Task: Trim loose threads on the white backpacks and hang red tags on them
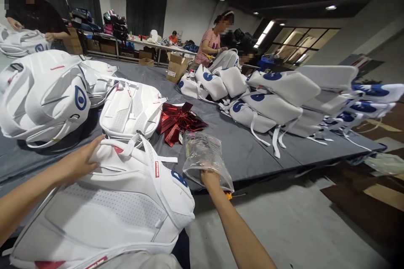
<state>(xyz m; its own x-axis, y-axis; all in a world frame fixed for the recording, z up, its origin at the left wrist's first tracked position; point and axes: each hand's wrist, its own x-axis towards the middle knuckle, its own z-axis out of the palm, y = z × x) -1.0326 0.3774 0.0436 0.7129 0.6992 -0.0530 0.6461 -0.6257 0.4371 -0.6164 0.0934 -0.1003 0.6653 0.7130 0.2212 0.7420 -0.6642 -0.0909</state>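
Note:
A white backpack (120,201) lies back-side up in front of me on the grey table (246,151). My left hand (82,159) rests flat on its top edge near the handle, fingers stretched out. My right hand (208,176) is inside a clear plastic bag (205,155) at the table's front edge; its fingers are hidden by the bag. A heap of shiny red tags (178,122) lies just beyond the bag.
More white backpacks (44,96) lie at the left and in a long pile (284,101) at the right. A person in a striped shirt (210,46) works at the far side, another person (28,12) at the far left. Cardboard boxes (175,69) stand behind.

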